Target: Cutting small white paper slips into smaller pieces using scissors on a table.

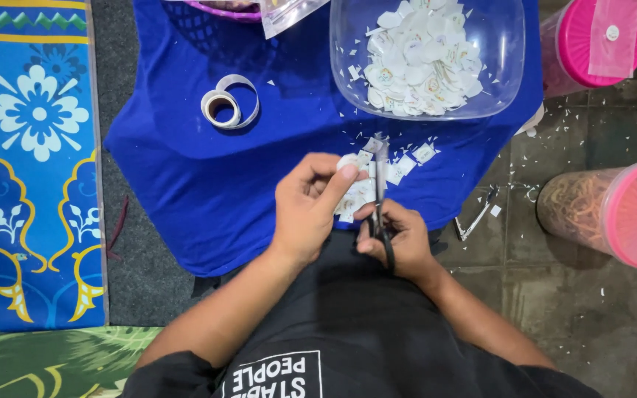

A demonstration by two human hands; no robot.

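blue cloth (208,169) covers the floor where a person sits cutting small paper stickers. the left hand (307,206) is closed around a small white sticker piece (348,163), pinched between thumb and fingers just at 12 o'clock of the lap. the right hand (399,239) is closed through the handles of a pair of scissors (381,191), whose blades point up toward 12 o'clock and sit beside the pinched piece. loose cut stickers (399,166) lie on the cloth just beyond both hands. at 1 o'clock a clear plastic bowl (503,44) holds a heap of finished round pieces. at 10 o'clock rests a roll of backing strip (228,103). two pink-lidded jars (613,210) stand at 2 and 3 o'clock on the bare floor. judging from the grip, a clean cut likely depends on turning the paper with the left fingers while the blades stay steady, keeping the thumb clear of the edge and working over the cloth so scraps stay gathered.
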